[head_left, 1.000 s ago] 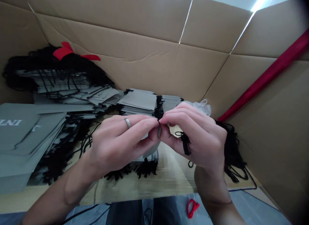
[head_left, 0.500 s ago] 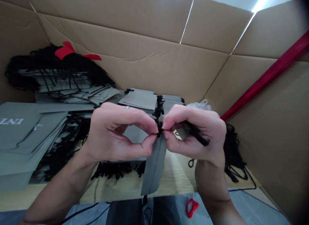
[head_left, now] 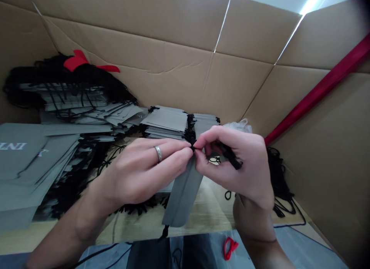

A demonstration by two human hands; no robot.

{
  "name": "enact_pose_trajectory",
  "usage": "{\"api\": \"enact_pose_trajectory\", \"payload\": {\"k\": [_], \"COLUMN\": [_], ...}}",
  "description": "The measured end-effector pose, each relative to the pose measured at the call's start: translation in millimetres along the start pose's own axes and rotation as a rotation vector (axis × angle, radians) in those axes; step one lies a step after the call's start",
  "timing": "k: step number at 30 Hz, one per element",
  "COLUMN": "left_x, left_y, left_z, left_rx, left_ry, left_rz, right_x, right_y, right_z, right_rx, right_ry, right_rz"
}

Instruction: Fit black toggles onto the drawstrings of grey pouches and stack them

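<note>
Gray bag (head_left: 182,195), flat and narrow, hangs over the near edge of the tabletop (head_left: 208,211), held up by its top between the two hands.

Cardboard walls (head_left: 173,37) close in the back and right edges. Along the back-left lies a big pile of bags (head_left: 72,103) tangled with black cords, and a neater stack of bags (head_left: 167,120) sits at the back middle, just behind the fingers. Loose cords (head_left: 279,180) lie heaped at the right edge. Judging by these, many bags are already corded, while this one looks mid-way: its cord sits at the top edge but is not yet let go.

Left hand (head_left: 141,172) comes in from the lower left, palm down, fingers long and closed in a pinch on the bag's top corner. Right hand (head_left: 239,165) rises from below, wrist bent, thumb and forefinger pinching the black cord (head_left: 231,157) right against the left fingertips, the cord's free end running back through its curled fingers.
</note>
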State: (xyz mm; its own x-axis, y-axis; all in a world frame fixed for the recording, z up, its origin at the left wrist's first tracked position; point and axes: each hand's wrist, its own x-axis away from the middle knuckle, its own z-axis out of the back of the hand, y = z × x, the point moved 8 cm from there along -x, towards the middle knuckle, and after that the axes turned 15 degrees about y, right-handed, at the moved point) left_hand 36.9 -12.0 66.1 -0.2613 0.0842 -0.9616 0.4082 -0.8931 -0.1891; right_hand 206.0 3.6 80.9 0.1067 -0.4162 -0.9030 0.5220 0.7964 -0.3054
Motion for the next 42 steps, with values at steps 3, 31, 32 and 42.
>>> {"api": "enact_pose_trajectory", "payload": {"k": [3,31,32,42], "left_x": [1,3,3,5], "left_y": [1,-40,-39,-32], "left_z": [1,-13,-13,-13], "left_rx": [-0.018,0.385,0.371,0.291], "left_ry": [0.025,0.205,0.193,0.153], "left_rz": [0.01,0.739,0.718,0.62], "right_x": [2,-2,-2,-4], "right_y": [-4,8,11,14], "right_z": [0,10,9,5], "right_rx": [0.019,-0.155,-0.177,-0.176], "right_ry": [-0.011,0.131,0.111,0.044], "right_rz": [0.031,-0.157,-0.189,-0.204]}}
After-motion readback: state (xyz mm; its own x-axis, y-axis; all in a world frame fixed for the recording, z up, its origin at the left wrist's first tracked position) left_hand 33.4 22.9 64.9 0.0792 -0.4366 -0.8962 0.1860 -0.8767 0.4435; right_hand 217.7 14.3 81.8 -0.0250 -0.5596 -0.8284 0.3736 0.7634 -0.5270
